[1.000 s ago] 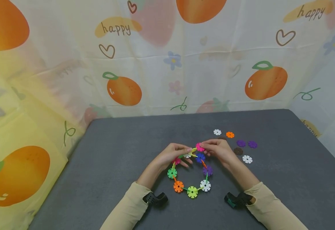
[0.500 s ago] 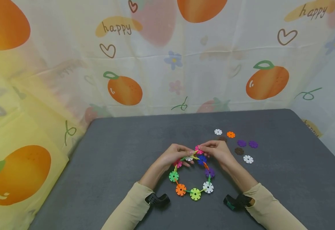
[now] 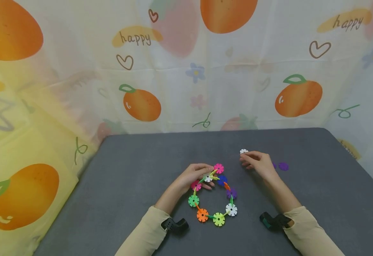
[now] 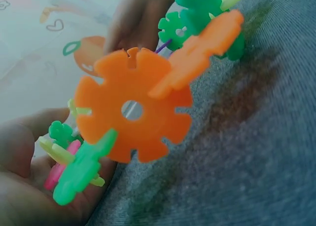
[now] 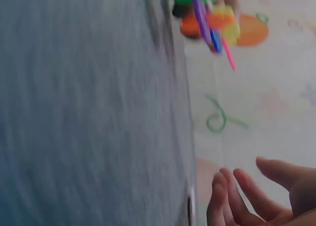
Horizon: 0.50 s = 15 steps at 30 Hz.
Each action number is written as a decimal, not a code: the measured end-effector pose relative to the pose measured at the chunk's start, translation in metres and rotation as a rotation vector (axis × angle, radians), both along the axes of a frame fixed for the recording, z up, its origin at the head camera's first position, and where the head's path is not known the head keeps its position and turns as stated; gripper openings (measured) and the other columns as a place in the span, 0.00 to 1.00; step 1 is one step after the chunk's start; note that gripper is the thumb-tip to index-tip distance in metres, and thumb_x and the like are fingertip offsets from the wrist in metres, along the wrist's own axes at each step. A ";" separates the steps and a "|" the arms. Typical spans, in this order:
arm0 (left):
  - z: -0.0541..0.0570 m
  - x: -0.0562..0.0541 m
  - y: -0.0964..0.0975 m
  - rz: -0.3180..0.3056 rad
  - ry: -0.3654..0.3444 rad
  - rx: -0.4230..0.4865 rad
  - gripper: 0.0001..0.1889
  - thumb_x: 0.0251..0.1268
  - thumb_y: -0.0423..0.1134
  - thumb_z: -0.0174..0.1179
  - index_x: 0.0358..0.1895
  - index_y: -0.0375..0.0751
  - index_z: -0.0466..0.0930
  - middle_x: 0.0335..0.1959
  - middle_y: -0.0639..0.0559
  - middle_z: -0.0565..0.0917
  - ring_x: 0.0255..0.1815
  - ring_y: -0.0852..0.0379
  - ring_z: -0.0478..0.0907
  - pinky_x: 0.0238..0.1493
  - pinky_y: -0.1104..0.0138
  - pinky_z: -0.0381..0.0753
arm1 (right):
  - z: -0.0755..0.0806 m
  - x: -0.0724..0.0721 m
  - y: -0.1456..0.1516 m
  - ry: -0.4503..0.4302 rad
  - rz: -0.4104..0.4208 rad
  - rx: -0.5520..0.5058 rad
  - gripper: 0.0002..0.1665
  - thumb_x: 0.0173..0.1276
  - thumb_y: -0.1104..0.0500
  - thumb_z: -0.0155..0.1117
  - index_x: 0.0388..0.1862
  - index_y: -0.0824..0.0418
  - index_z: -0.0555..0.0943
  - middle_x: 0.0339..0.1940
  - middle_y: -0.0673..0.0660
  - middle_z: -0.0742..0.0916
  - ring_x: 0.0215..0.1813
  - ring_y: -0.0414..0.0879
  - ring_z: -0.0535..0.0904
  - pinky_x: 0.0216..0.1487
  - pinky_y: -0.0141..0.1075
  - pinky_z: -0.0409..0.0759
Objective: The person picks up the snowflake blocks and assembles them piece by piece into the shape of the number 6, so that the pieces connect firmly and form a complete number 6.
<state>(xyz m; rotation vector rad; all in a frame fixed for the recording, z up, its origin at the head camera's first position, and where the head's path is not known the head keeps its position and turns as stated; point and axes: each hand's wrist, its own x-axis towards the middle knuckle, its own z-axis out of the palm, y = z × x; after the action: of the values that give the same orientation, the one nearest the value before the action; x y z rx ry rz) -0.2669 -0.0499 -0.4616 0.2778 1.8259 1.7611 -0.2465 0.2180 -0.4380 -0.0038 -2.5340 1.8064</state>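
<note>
Our left hand (image 3: 196,173) grips the multicoloured plastic-disc ring (image 3: 202,215). The white notched plastic disc (image 3: 243,151) lies just beyond our nearer, empty right hand (image 3: 259,164).

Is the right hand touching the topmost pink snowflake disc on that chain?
Apart. The head view plainly shows gray tabletop between the fingertips of the right hand and the pink snowflake disc.

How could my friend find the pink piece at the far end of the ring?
On the dark grey table, look for the ring of colourful notched discs held by the left hand. The pink disc is at its far end. It pokes outward, while the other pink disc sits further left in the ring.
</note>
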 end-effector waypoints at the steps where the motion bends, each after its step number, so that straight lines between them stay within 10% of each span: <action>1: -0.001 0.000 0.000 0.001 -0.002 -0.003 0.19 0.73 0.44 0.55 0.59 0.36 0.78 0.57 0.40 0.80 0.32 0.54 0.87 0.39 0.57 0.89 | 0.000 0.000 0.005 0.011 -0.026 0.027 0.25 0.72 0.52 0.61 0.55 0.72 0.80 0.44 0.65 0.89 0.37 0.40 0.85 0.40 0.34 0.85; 9: -0.002 0.001 -0.002 0.016 0.001 -0.022 0.19 0.71 0.44 0.57 0.60 0.38 0.78 0.56 0.41 0.82 0.33 0.54 0.87 0.39 0.58 0.88 | -0.006 -0.003 0.030 0.026 -0.151 0.231 0.21 0.66 0.56 0.68 0.50 0.71 0.83 0.48 0.69 0.87 0.43 0.43 0.83 0.36 0.24 0.76; 15: -0.002 0.002 -0.001 0.004 0.002 -0.040 0.19 0.71 0.44 0.57 0.59 0.39 0.79 0.54 0.41 0.82 0.32 0.55 0.87 0.38 0.60 0.89 | -0.020 -0.005 0.031 0.091 -0.152 0.438 0.21 0.62 0.56 0.71 0.47 0.72 0.83 0.41 0.69 0.85 0.46 0.59 0.80 0.43 0.43 0.77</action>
<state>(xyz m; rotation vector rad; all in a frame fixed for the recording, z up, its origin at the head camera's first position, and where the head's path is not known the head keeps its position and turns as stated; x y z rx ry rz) -0.2652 -0.0510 -0.4637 0.2601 1.8620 1.7261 -0.2517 0.2485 -0.4577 -0.0984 -2.7181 1.1456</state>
